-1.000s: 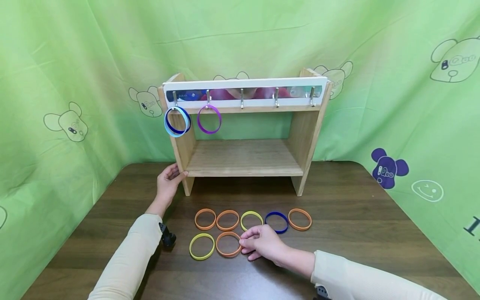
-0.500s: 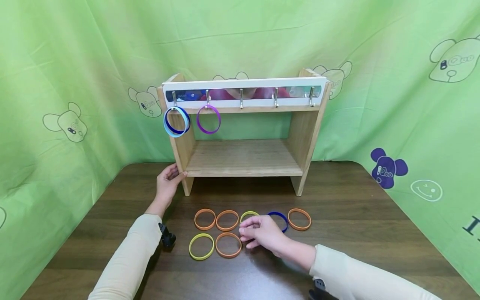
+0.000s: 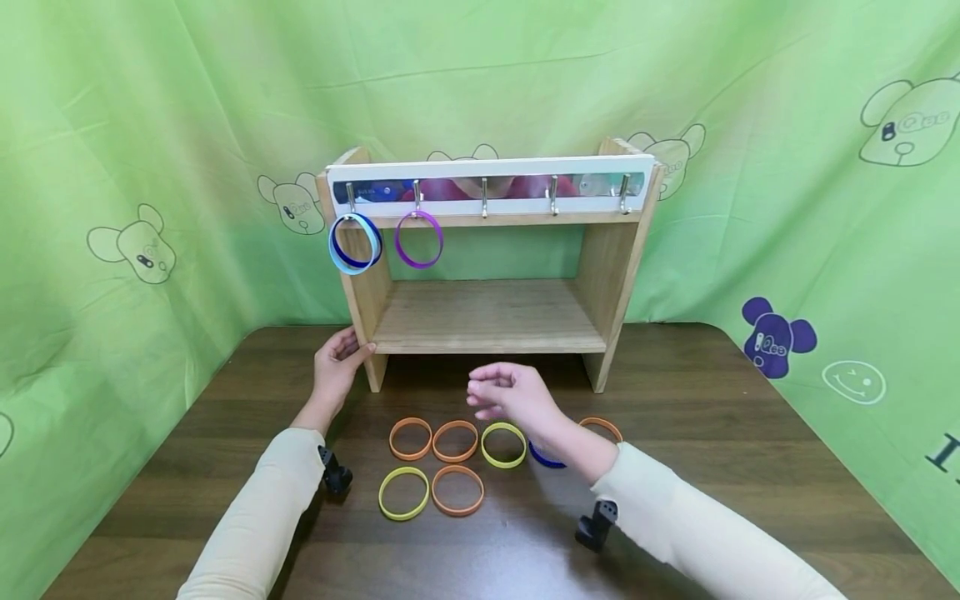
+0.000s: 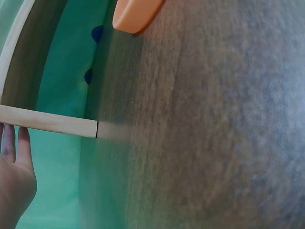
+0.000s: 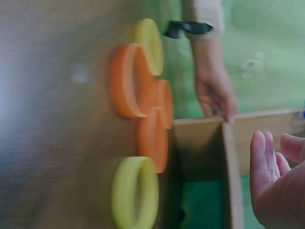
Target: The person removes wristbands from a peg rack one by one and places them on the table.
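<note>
Coloured bands (image 3: 483,446) lie flat on the dark table (image 3: 690,433) in two rows: orange, yellow and dark blue, the last partly hidden by the right forearm (image 3: 581,454). Lifting one well would mean pinching its rim without nudging close neighbours; at a hook, its loop is best kept upright, with the rack braced. The right hand (image 3: 522,398) hovers between the bands and the wooden rack (image 3: 491,346), fingers loosely bent, thumb apart from them, nothing visible in its grasp. The left hand (image 3: 335,367) holds the rack's left upright (image 3: 354,304), thumb across the front edge, fingers against the outer side. From the hooks (image 3: 484,198) hang a light blue band (image 3: 332,247), another dark blue one and a purple band (image 3: 418,264).
</note>
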`<action>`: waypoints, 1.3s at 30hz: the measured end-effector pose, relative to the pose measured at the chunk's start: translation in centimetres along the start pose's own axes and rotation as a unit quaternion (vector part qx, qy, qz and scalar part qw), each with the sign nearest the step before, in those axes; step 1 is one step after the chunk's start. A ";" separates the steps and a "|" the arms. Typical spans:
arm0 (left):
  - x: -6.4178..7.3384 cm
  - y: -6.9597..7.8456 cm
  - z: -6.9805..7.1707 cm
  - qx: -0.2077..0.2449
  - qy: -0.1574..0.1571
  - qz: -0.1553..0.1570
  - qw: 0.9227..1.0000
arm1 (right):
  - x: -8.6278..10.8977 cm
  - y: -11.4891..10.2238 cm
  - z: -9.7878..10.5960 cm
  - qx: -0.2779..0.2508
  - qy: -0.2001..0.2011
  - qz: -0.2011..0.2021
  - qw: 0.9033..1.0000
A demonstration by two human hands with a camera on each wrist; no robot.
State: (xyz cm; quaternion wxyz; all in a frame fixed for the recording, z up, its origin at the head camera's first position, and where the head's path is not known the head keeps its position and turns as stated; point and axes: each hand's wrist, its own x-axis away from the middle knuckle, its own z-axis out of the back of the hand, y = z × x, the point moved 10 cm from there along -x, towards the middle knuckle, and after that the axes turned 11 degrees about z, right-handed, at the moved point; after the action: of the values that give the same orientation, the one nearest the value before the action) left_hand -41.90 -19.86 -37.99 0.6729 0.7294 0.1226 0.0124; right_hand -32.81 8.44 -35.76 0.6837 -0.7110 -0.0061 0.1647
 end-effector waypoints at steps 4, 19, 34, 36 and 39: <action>-0.1 -0.1 0.0 0.001 0.001 0.002 1.000 | -2.0 -1.6 -0.3 -0.021 0.015 0.013 1.000; -0.2 -0.3 0.0 0.009 -0.002 0.000 1.000 | -7.8 -7.9 -1.7 -0.061 0.063 0.133 0.987; 1.8 2.2 -0.7 0.017 -0.013 0.014 1.000 | -10.3 -10.5 -2.8 -0.089 0.098 0.158 0.978; 1.9 2.3 -0.7 0.018 -0.014 0.011 1.000 | -10.4 -10.5 -2.8 -0.092 0.105 0.158 0.978; 1.6 1.9 -0.6 0.015 -0.016 0.007 1.000 | -10.5 -10.6 -2.7 -0.098 0.114 0.156 0.976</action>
State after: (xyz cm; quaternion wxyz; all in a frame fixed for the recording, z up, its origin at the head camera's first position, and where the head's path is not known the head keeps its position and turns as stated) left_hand -40.17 -19.10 -36.25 0.6636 0.7404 0.1069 0.0042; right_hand -39.78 4.07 -23.04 0.5727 -0.7810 0.1660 0.1858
